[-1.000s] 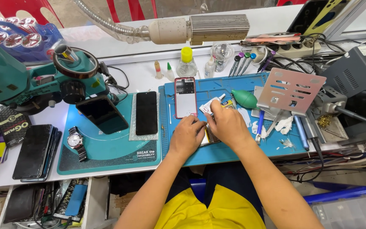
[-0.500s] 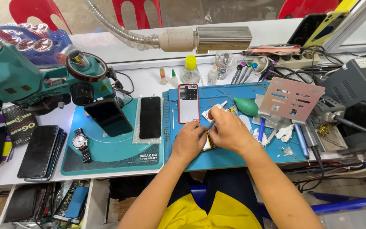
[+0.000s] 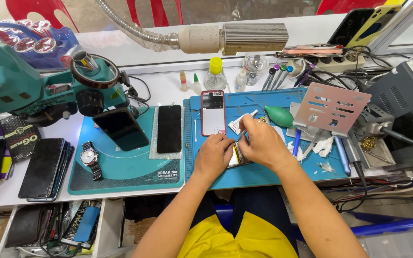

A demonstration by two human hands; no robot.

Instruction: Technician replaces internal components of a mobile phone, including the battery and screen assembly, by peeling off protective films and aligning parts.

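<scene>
Both hands work close together on the blue mat, at its near middle. Left hand lies flat over a small flat part — fingers curled down onto it, pressing its left edge. Right hand sits just beside, touching the part's right side; its fingers are pinched together on a thin tool that points toward the far left. The part itself is mostly covered; only a pale, shiny strip shows between the two hands.

Just beyond the left hand, a red-rimmed phone lies back-up on the same mat. A green blower bulb rests beyond the right hand, and a pink perforated plate stands tilted to its right. White scraps lie near the plate's foot.

On the teal mat to the left: a dark phone lying flat, another propped under the microscope, and a wristwatch. A stack of phones sits on the table further left — well apart from the hands.
</scene>
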